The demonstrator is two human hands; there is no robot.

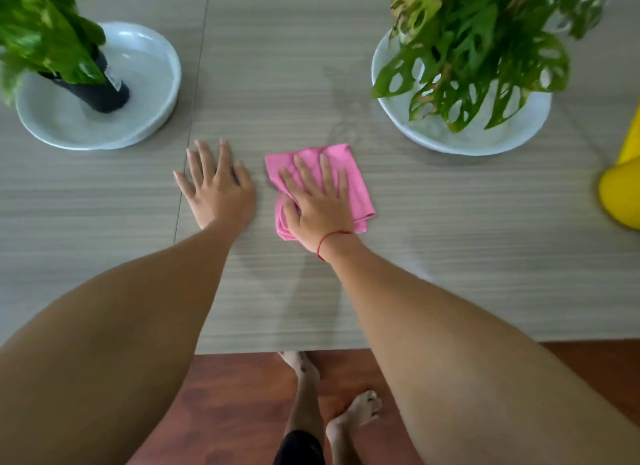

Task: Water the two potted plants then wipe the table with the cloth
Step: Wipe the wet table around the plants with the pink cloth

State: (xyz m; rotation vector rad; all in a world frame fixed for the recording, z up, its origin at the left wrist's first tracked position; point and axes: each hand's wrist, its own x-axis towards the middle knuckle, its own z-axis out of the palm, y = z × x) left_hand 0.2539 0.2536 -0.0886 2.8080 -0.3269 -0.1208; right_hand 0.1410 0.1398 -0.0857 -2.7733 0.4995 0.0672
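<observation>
Head view: my right hand (317, 201) presses flat on the pink cloth (349, 184); left hand (218, 187) lies spread, empty, bracing the table (467, 256). I'd sweep overlapping strokes with even pressure.

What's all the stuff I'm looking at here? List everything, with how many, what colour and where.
Table: one, grey wood-grain, fills most of the view.
Cloth: one, pink, folded, flat on the table's middle under the right hand.
Left potted plant: one, green leaves, black pot, standing in the left dish.
Right potted plant: one, green holed leaves, over the right dish; its pot is hidden.
Dishes: two, pale grey-white, far left and far right.
Yellow object: one, at the right edge, cut off by the frame.
Floor: reddish-brown, below the table's near edge.
Left hand: flat on the bare table, fingers spread.
Right hand: pressed flat on the cloth, red string at the wrist.
Bare feet: two, on the floor.
</observation>
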